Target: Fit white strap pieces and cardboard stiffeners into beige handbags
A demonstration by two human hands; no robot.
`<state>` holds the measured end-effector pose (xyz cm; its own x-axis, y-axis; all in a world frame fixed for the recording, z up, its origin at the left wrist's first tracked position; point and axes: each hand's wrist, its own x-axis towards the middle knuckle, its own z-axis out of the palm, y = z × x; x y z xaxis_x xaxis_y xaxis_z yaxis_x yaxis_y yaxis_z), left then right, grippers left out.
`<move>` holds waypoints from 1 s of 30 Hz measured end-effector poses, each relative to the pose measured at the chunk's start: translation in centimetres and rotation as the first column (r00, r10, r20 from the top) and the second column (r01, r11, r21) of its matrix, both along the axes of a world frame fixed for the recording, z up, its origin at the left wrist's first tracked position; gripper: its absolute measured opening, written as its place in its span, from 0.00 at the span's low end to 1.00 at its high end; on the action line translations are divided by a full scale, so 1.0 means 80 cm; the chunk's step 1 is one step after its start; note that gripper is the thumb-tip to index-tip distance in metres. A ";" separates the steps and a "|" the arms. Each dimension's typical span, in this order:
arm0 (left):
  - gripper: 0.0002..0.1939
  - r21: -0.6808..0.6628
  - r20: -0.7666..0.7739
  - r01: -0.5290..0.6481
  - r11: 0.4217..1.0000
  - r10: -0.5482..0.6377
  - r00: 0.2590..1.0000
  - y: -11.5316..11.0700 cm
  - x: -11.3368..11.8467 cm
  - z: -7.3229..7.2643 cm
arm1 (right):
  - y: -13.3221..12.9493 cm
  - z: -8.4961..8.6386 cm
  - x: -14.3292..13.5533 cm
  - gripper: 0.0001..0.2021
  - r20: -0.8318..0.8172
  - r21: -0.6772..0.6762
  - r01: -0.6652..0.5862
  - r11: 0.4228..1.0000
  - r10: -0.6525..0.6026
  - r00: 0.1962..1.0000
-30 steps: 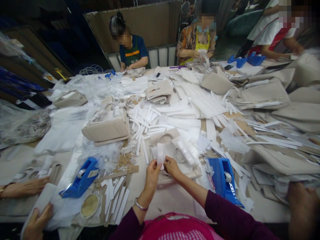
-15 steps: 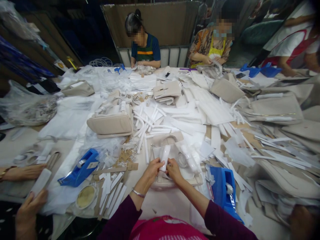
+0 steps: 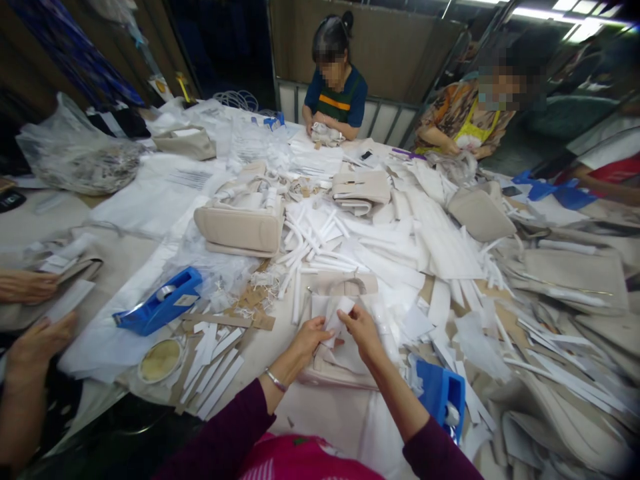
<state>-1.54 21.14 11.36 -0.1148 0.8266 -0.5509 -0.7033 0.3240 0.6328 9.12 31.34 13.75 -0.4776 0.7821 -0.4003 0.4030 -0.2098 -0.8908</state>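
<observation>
Over a beige handbag [image 3: 345,378] lying on the table right in front of me, both my hands work close together. My left hand [image 3: 307,341] pinches the lower part of a white wrapping strip [image 3: 334,319]. Near its upper end, my right hand [image 3: 361,328] has the same strip between thumb and fingers. The strip lies slanted across the bag's front, against white padding sheet. The bag's curved handle [image 3: 354,285] stands up behind my hands. My palms and wrists hide part of the bag.
A blue tape dispenser [image 3: 163,300] lies left and another blue tape dispenser [image 3: 443,393] right. White foam tubes [image 3: 310,240] and a padded handbag [image 3: 240,227] lie ahead. A co-worker's hands [image 3: 43,333] are at far left; two people sit opposite.
The view has turned, so the scene has shifted. My right hand has moved up to the strip's upper end, and the strip now tilts right. The left hand still grips its lower part.
</observation>
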 end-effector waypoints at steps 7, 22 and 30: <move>0.21 0.039 0.100 -0.053 0.998 0.048 0.994 0.011 -0.004 0.002 | -0.005 -0.005 0.011 0.13 -0.134 -0.094 0.004 0.996 -0.017 0.991; 0.23 0.134 0.112 -0.100 0.986 0.085 0.990 0.001 0.004 0.001 | 0.013 -0.006 -0.013 0.09 -0.026 -0.047 -0.083 0.995 0.082 0.996; 0.20 0.130 -0.033 -0.039 0.991 0.043 0.999 -0.003 0.011 -0.004 | 0.019 -0.018 -0.020 0.10 -0.031 -0.035 -0.079 0.996 0.078 0.996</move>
<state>-0.68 20.90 11.06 -0.1678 0.8847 -0.4348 -0.6903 0.2095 0.6926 7.52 32.84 12.30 -0.5490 0.7269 -0.4126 0.3929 -0.2112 -0.8950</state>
